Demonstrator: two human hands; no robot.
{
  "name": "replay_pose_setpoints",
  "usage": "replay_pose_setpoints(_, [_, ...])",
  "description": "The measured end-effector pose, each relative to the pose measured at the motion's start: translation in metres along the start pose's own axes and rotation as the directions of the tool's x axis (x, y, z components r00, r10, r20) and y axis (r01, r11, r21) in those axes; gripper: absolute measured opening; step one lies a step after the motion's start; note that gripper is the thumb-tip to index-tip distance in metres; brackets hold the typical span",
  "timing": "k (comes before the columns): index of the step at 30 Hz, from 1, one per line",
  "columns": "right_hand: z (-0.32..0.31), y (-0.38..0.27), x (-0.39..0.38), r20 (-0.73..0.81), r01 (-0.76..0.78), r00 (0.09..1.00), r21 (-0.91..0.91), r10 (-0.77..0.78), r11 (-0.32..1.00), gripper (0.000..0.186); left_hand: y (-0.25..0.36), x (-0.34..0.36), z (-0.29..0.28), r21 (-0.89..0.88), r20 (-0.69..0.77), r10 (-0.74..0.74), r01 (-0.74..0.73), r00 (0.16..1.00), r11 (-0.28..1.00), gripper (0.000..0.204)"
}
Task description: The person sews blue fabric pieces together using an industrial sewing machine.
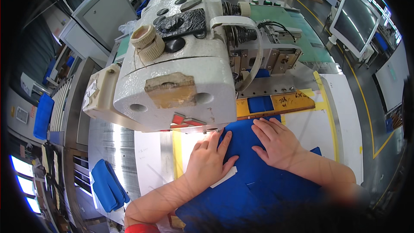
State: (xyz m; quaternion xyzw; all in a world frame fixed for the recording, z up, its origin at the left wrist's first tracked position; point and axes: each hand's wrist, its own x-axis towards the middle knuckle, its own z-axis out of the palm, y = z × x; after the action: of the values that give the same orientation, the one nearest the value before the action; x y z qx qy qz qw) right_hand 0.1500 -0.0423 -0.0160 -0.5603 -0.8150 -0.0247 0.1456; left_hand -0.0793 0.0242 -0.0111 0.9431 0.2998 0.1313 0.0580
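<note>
A piece of blue fabric (241, 181) lies spread over the worktable in front of me and runs forward beneath the white sewing machine head (177, 90). My left hand (209, 155) rests on its left part with the fingers stretched toward the machine, the fingertips close under the head. On the right part of the fabric my right hand (276, 142) lies flat with fingers spread, near the yellow template plate (293, 101). Neither hand grips anything. A small white strip (225, 177) sits beside my left thumb. The needle area is hidden by the machine head.
A folded stack of blue fabric pieces (108, 185) lies on the metal table at the left. Yellow tape (330, 116) edges the white sheet at the right. A monitor (355, 19) stands farther right, and a grey cabinet (101, 17) at the back left.
</note>
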Motion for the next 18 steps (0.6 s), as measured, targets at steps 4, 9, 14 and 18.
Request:
replay_pose_setpoints(4, [0.0003, 0.0000, 0.0010, -0.006, 0.004, 1.000, 0.015, -0.004, 1.000, 0.052, -0.0005, -0.0002, 0.0006, -0.005, 0.008, -0.006, 0.006, 1.000, 1.000, 0.061])
replay_pose_setpoints(9, [-0.0019, 0.0009, 0.0006, -0.009, 0.011, 1.000, 0.008, -0.011, 1.000, 0.051, 0.0005, 0.0002, 0.0027, 0.000, -0.010, 0.011, -0.011, 1.000, 1.000, 0.061])
replay_pose_setpoints(14, [0.0006, 0.0045, -0.0012, -0.017, 0.020, 1.000, 0.020, -0.020, 1.000, 0.050, 0.0032, 0.0024, -0.0026, 0.047, -0.014, 0.015, -0.014, 1.000, 0.999, 0.059])
replay_pose_setpoints(18, [0.0030, 0.0072, -0.0010, -0.030, 0.040, 0.999, 0.047, -0.039, 0.998, 0.050, 0.0071, 0.0034, -0.0043, 0.087, -0.027, -0.003, 0.006, 1.000, 0.996, 0.060])
